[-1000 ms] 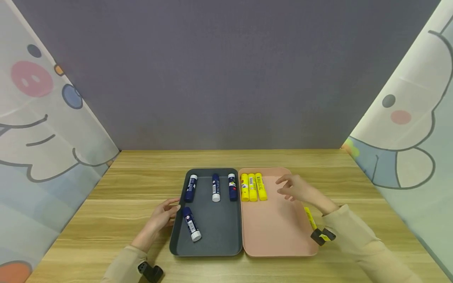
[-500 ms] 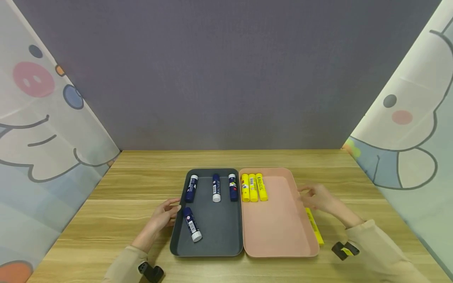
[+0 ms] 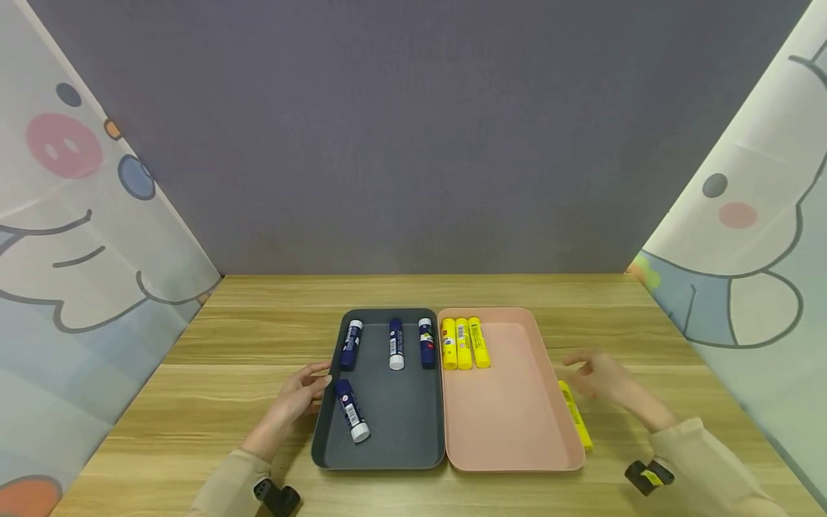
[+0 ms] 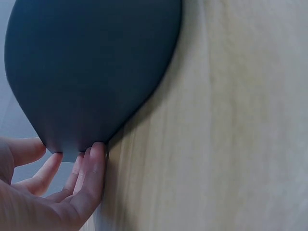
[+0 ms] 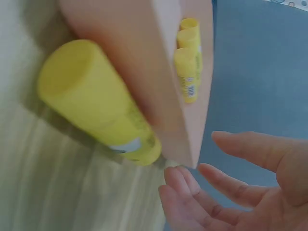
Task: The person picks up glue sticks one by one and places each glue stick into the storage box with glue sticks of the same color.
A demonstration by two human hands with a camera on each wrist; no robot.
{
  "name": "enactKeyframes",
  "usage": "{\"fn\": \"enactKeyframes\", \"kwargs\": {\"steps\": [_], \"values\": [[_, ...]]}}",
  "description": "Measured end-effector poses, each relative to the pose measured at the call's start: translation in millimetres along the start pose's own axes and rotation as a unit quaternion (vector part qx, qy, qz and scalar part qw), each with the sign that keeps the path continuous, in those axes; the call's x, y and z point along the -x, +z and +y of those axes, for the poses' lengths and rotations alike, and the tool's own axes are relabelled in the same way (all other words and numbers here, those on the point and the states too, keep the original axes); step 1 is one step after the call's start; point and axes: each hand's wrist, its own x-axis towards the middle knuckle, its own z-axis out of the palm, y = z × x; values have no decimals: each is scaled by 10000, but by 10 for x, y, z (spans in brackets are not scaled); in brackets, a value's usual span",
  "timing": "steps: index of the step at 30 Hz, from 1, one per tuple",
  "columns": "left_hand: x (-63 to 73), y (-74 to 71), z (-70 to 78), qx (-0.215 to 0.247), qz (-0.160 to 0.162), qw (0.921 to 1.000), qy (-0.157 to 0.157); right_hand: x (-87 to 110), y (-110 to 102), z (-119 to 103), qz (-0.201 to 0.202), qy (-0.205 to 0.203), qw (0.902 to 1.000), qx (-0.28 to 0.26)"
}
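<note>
My left hand (image 3: 298, 395) touches the left rim of a dark grey tray (image 3: 403, 431); in the left wrist view its fingertips rest on the tray's outer wall. Inside that tray lie several navy glue sticks with white ends, such as the tilted glue stick (image 3: 352, 411) nearest this hand. My right hand (image 3: 597, 377), slightly blurred, hovers with loosely bent fingers beyond the right side of a pink tray (image 3: 510, 431). Just below it, a yellow glue stick (image 3: 575, 415) lies on the table along that tray's outer wall. The right wrist view shows this yellow stick (image 5: 96, 101) apart from the fingers.
Three yellow glue sticks (image 3: 464, 344) lie side by side at the pink tray's upper left. Both trays stand edge to edge on a wooden table (image 3: 258, 337). A dark grey panel (image 3: 413, 143) rises behind, with cartoon-printed sheets on both sides.
My right hand has moved right, from over the pink tray to outside its right edge, uncovering the yellow glue stick there. The left hand has stayed at the grey tray's rim.
</note>
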Motion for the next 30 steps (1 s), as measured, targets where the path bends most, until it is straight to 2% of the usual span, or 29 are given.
{"fn": "enactKeyframes", "kwargs": {"steps": [6, 14, 22, 30], "values": [[5, -6, 14, -17, -104, 9999, 37, 35, 53, 68, 6, 440, 9988, 208], [1, 14, 14, -58, -2, 10000, -36, 50, 105, 130, -84, 633, 9975, 313], [5, 12, 14, -79, 9, 10000, -23, 48, 137, 169, -239, 615, 9976, 202], [4, 8, 1, -65, -18, 10000, 11, 24, 198, 226, -152, 531, 9983, 191]]}}
